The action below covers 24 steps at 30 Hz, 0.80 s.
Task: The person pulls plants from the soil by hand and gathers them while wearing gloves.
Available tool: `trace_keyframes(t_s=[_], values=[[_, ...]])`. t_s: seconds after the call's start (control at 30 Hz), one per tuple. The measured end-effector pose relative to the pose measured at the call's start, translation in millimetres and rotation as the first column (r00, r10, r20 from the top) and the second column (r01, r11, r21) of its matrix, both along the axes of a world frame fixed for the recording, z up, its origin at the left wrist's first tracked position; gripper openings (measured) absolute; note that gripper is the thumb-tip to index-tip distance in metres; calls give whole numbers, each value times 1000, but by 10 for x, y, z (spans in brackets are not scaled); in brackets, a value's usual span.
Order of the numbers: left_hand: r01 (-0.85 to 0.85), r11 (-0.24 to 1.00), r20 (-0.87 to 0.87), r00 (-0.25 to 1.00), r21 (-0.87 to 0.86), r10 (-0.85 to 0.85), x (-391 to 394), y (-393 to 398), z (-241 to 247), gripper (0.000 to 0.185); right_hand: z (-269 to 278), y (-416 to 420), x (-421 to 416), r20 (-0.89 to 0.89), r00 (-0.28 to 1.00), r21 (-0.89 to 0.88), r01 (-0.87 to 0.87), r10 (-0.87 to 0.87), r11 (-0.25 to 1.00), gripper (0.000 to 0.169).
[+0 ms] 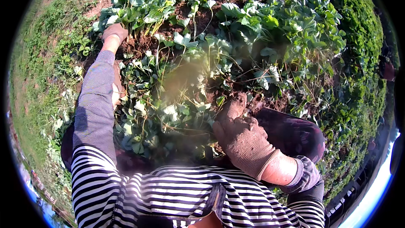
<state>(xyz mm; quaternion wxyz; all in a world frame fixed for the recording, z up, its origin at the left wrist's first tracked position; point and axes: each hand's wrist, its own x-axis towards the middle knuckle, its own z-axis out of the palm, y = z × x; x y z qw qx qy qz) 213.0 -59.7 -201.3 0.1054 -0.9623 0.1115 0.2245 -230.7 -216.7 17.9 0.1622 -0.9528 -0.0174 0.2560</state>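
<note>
My left hand (115, 33), in a soil-stained knit glove, reaches out at the upper left beside a bunch of leafy plants (142, 9) that look like strawberry plants. Their stems stand upright and brown roots (139, 44) with soil show below; whether the fingers grip them is hidden. Close to my right knee is my right hand (245, 136) in a muddy brown glove, its index finger stretched towards the soil and the other fingers curled. Nothing can be made out in it. Loose leaves and runners (171, 110) lie between my hands.
More leafy plants (284, 22) lie in a heap at the upper right, over dark soil (275, 101). A dense green row (364, 38) runs along the right side. Grass and weeds (38, 79) cover the left. My knee (291, 133) in dark patterned trousers rests near the soil.
</note>
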Motion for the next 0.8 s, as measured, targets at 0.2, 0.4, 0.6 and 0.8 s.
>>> trace_keyframes(t_s=[0.2, 0.4, 0.6, 0.8], values=[[-241, 884, -395, 916, -400, 70, 208, 195, 264, 45, 26, 21, -82, -156, 987, 11, -47, 49, 999, 23], [133, 894, -56, 983, -429, -173, 345, 286, 859, 38, 72, 108, -40, -263, 961, -8, -95, 90, 995, 37], [19, 750, -288, 917, -661, -276, -563, 92, 1935, 44, -414, 87, 59, -333, 942, -196, -108, 38, 975, 31], [-120, 505, -376, 814, -855, -443, -2146, 586, 2743, 35, -1031, -87, 405, -199, 979, -94, 36, -54, 995, 30]])
